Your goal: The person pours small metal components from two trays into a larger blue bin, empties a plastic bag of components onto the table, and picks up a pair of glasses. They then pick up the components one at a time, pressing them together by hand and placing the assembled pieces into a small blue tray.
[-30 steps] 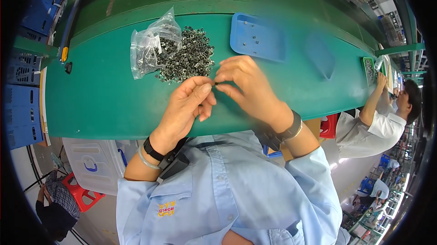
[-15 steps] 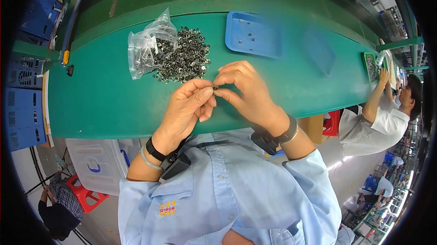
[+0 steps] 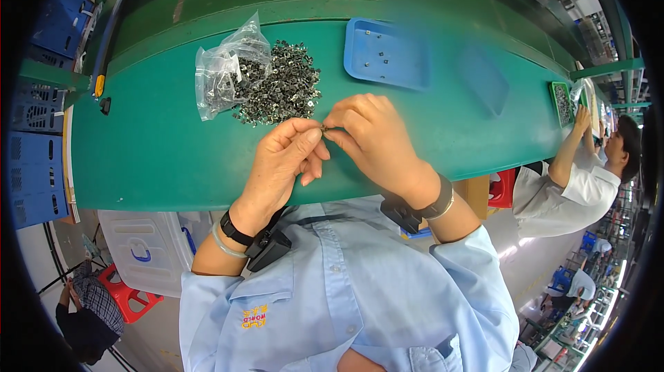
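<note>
My left hand (image 3: 285, 157) and my right hand (image 3: 373, 133) meet fingertip to fingertip over the green table. Between them is a small dark metal part (image 3: 324, 128), pinched by thumb and forefinger on both sides; its exact kind is too small to make out. Just beyond my left hand lies a heap of small black and silver metal parts (image 3: 287, 85). A clear plastic bag (image 3: 218, 85) with more of these parts rests against the heap's left side. Farther right, a blue tray (image 3: 404, 75) holds several single parts spread apart.
A second blue tray (image 3: 484, 81), blurred, is on the green table (image 3: 166, 157) to the right. At the far right a person in white (image 3: 570, 185) works beside a green tray of parts (image 3: 561, 104). A lidded clear plastic box (image 3: 142, 251) stands below the table's left side.
My right hand's fingers have curled in a little more around the small part. Both hands stay in nearly the same spot; the heap, bag and trays are unchanged.
</note>
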`<move>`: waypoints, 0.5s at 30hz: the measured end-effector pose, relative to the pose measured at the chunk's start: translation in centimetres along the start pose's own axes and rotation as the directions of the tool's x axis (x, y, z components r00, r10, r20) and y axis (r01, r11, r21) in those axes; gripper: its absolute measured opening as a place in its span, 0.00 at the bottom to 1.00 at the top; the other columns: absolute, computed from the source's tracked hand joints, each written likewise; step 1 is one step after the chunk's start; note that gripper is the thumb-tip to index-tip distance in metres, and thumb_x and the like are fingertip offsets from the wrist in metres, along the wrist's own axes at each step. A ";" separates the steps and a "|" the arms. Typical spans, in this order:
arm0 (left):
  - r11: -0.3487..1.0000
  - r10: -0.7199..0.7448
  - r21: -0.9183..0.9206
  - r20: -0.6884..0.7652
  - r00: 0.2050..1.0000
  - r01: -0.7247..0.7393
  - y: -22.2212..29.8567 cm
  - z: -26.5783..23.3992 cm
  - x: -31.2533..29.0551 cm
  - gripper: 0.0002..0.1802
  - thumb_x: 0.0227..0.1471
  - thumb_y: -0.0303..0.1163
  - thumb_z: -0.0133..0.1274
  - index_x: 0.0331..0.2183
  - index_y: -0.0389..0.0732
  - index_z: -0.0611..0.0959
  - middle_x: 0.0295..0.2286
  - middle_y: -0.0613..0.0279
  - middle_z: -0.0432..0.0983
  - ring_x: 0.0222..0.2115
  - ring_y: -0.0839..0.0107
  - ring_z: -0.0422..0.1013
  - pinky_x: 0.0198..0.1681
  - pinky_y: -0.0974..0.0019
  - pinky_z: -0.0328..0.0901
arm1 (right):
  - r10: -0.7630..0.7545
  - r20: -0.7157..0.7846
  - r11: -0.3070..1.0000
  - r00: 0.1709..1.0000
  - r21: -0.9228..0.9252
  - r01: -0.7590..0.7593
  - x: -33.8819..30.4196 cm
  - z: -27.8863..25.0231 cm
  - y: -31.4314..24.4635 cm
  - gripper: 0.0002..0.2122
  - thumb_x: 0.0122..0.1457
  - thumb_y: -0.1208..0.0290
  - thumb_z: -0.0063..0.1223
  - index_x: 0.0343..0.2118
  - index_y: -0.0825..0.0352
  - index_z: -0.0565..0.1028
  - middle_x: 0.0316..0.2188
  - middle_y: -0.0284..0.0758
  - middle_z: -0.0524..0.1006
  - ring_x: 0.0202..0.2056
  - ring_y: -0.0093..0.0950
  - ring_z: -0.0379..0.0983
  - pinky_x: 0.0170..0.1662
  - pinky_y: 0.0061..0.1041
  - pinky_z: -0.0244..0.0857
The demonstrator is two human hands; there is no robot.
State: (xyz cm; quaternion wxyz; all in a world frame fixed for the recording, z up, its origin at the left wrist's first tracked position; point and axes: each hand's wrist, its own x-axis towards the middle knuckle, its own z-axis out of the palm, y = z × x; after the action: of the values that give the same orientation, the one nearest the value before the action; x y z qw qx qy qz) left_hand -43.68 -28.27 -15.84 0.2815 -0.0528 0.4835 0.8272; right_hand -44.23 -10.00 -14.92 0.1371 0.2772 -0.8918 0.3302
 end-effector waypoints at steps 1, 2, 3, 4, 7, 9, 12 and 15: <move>1.000 -0.007 -0.002 -0.004 1.000 0.007 0.1 0.1 0.0 0.08 0.57 0.31 0.48 0.37 0.36 0.75 0.23 0.60 0.74 0.17 0.79 0.67 0.16 0.78 0.58 | 0.001 0.000 1.000 1.000 -0.001 -0.001 0.1 -0.1 -0.1 0.09 0.47 0.75 0.58 0.33 0.62 0.72 0.33 0.32 0.72 0.36 0.33 0.68 0.38 0.31 0.59; 1.000 -0.014 -0.003 -0.007 1.000 0.014 0.2 0.1 -0.1 0.08 0.58 0.31 0.48 0.37 0.36 0.75 0.23 0.60 0.74 0.17 0.79 0.67 0.16 0.78 0.57 | -0.007 0.015 1.000 1.000 -0.023 0.007 0.2 -0.2 -0.3 0.09 0.47 0.75 0.58 0.33 0.62 0.72 0.33 0.32 0.72 0.36 0.33 0.68 0.38 0.31 0.59; 1.000 -0.022 -0.005 -0.010 1.000 0.022 0.2 0.1 -0.1 0.08 0.58 0.31 0.48 0.37 0.36 0.74 0.23 0.60 0.74 0.16 0.79 0.66 0.16 0.78 0.57 | -0.013 0.031 0.999 0.999 -0.045 0.015 0.3 -0.3 -0.4 0.09 0.47 0.74 0.58 0.33 0.62 0.72 0.33 0.32 0.72 0.36 0.33 0.68 0.38 0.31 0.59; 1.000 -0.020 -0.005 -0.010 1.000 0.020 0.2 0.0 0.0 0.08 0.58 0.31 0.48 0.37 0.36 0.74 0.23 0.60 0.74 0.16 0.79 0.66 0.16 0.78 0.57 | -0.023 0.046 0.997 0.999 -0.066 0.026 0.4 -0.4 -0.5 0.09 0.47 0.74 0.58 0.33 0.62 0.73 0.33 0.32 0.72 0.37 0.32 0.68 0.38 0.31 0.59; 0.994 -0.026 -0.104 0.029 0.999 0.029 -0.1 -0.6 0.2 0.09 0.57 0.31 0.49 0.37 0.36 0.74 0.22 0.60 0.74 0.16 0.79 0.66 0.15 0.78 0.56 | -0.013 0.052 1.000 0.999 -0.027 0.015 0.6 -0.5 -0.7 0.09 0.47 0.74 0.58 0.33 0.62 0.73 0.33 0.31 0.72 0.36 0.32 0.68 0.38 0.31 0.59; 0.994 -0.029 -0.109 0.034 0.999 0.032 -0.1 -0.7 0.2 0.08 0.57 0.31 0.49 0.37 0.37 0.74 0.22 0.60 0.74 0.16 0.79 0.66 0.15 0.78 0.55 | -0.008 0.056 1.000 0.998 -0.007 0.008 0.6 -0.4 -0.7 0.09 0.48 0.74 0.58 0.33 0.62 0.73 0.33 0.31 0.72 0.36 0.32 0.68 0.38 0.30 0.59; 0.992 -0.042 -0.116 0.051 0.998 0.047 -0.2 -0.7 0.2 0.08 0.57 0.32 0.49 0.36 0.37 0.74 0.22 0.60 0.74 0.16 0.79 0.66 0.15 0.77 0.54 | 0.045 0.018 0.994 0.999 0.099 -0.047 -0.1 0.1 -0.4 0.09 0.48 0.74 0.58 0.33 0.62 0.72 0.32 0.31 0.72 0.36 0.32 0.68 0.38 0.30 0.58; 0.988 -0.071 -0.132 0.053 0.996 0.077 -0.2 -0.6 0.2 0.08 0.57 0.32 0.49 0.35 0.37 0.74 0.22 0.60 0.74 0.16 0.79 0.66 0.15 0.77 0.55 | 0.077 -0.003 0.987 0.997 0.144 -0.076 -0.2 0.2 -0.4 0.09 0.48 0.74 0.58 0.33 0.62 0.72 0.32 0.31 0.72 0.36 0.32 0.69 0.38 0.30 0.58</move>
State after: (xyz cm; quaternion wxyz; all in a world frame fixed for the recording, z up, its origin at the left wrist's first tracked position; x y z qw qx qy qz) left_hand -43.86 -28.66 -16.37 0.3194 -0.0694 0.4177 0.8478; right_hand -43.80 -10.32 -14.97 0.1077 0.2507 -0.8750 0.3999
